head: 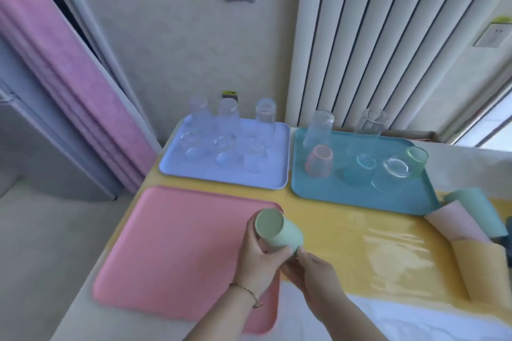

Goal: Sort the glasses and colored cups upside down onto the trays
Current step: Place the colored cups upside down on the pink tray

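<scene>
A light green cup point(274, 231) is tilted with its flat base turned up and away, over the right edge of the pink tray point(171, 252). My left hand point(256, 256) grips its side. My right hand point(310, 271) holds its lower rim end from the right. The lilac tray point(277, 177) at the back left carries several clear glasses point(227, 152). The teal tray point(354, 196) at the back right holds a pink glass point(318, 161), a green-tinted glass point(417, 159) and several clear glasses point(318, 126).
Several colored cups lie on their sides at the right edge: a teal cup point(473, 210), a pink cup point(454, 223) and a yellow cup point(482, 268). A glossy yellow cloth point(374, 252) covers the table. A wall and white radiator point(374, 36) stand behind; a pink curtain point(69, 91) hangs at the left.
</scene>
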